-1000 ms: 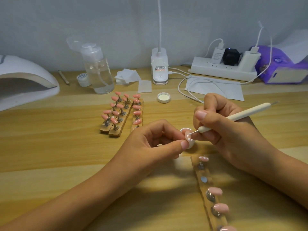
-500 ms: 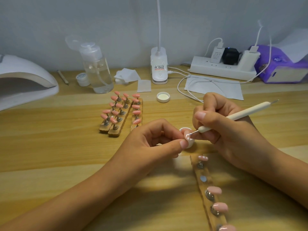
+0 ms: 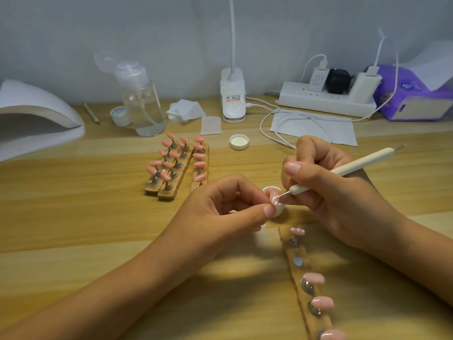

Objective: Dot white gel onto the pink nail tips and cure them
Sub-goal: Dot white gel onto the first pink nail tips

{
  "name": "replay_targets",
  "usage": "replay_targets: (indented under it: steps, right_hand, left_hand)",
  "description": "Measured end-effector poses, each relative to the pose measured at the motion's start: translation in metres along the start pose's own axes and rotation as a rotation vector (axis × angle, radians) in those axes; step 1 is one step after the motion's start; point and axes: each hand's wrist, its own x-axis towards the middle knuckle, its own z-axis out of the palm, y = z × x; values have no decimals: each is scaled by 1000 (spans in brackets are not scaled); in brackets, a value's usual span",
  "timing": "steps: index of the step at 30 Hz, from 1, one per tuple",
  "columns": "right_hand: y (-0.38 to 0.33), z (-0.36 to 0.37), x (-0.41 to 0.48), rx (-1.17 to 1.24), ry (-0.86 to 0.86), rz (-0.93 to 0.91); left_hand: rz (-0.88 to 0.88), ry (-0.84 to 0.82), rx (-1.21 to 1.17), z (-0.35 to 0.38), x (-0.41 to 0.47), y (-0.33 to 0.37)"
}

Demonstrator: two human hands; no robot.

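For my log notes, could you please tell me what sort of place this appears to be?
Probably a home nail-art desk: a white curing lamp, wooden stands of pink nail tips, and a dotting pen.

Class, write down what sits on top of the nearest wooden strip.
On the wooden strip: one white-dotted pink tip, a bare metal disc, then three more pink tips. The tips cover most of their metal stands, and the strip's near end is cut off by the frame.

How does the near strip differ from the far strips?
The near strip has one bare mount; the far strips show none. The near strip's top tip carries white dots; the far strips' tips look plain. The near strip's tips are paler pink; the far strips' are brighter coral. Both are wooden.
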Motion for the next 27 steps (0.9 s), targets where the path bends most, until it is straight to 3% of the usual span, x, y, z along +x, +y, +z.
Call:
replay_targets:
  steps: [11, 17, 20, 27]
  right_hand:
    - [0, 0, 1, -4, 15, 19]
    - [-2, -6, 10, 176, 138, 107]
    - [-1, -15, 12, 15, 214, 3]
    - [5, -21, 4, -729, 68, -280]
  left_hand:
    - [-9, 10, -10, 1, 0, 2]
    - [-16, 15, -36, 1, -1, 2]
    - [-35, 24, -55, 0, 0, 1]
    - [-39, 57, -89, -2, 1, 0]
